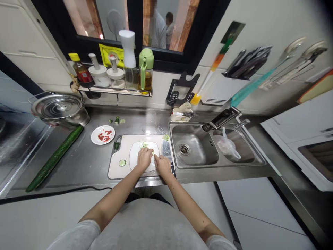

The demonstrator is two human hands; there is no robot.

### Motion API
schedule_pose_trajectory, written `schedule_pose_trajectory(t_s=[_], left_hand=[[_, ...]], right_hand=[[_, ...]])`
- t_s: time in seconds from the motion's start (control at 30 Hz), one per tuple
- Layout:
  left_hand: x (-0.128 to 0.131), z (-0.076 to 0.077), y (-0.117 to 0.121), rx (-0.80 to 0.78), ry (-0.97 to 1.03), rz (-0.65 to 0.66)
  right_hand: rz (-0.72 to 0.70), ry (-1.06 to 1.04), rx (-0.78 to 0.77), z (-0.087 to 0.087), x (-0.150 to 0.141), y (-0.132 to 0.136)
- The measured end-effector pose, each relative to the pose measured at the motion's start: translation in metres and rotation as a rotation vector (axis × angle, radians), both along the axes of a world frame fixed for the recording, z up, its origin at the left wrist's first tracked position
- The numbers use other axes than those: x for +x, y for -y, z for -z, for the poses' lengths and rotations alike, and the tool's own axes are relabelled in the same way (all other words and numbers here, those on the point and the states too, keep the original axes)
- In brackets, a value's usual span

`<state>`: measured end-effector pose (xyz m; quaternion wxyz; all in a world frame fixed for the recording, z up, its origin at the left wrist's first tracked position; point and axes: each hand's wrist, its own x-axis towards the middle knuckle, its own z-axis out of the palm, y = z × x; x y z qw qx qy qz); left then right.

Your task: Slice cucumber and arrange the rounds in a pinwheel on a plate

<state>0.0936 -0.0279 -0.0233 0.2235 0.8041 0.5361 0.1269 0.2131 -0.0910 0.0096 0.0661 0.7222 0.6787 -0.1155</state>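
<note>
"Where are our slices (pixel 146 143)?"
"On the plate (pixel 133 157), by our left hand (pixel 144 158) and right hand (pixel 163 164); whether either pinches one, we cannot tell."
"Why's our knife (pixel 165 149) aside?"
"Flat on the board (pixel 116 170), probably leaving both hands room."

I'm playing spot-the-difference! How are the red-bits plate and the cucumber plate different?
The red-bits plate is round, but the cucumber plate is squarish with rounded corners. The red-bits plate sits on the metal counter; the cucumber plate sits on the cutting board. Both plates are white.
</note>
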Motion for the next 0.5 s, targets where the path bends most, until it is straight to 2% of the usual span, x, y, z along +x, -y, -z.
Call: schedule_pose_trajectory(t_s=[0.5], left_hand=[[-0.0003,-0.0021,-0.0023,-0.030,-0.006,-0.027]], right_hand=[[-0.019,0.029,0.021,0.0029,0.0017,0.0000]])
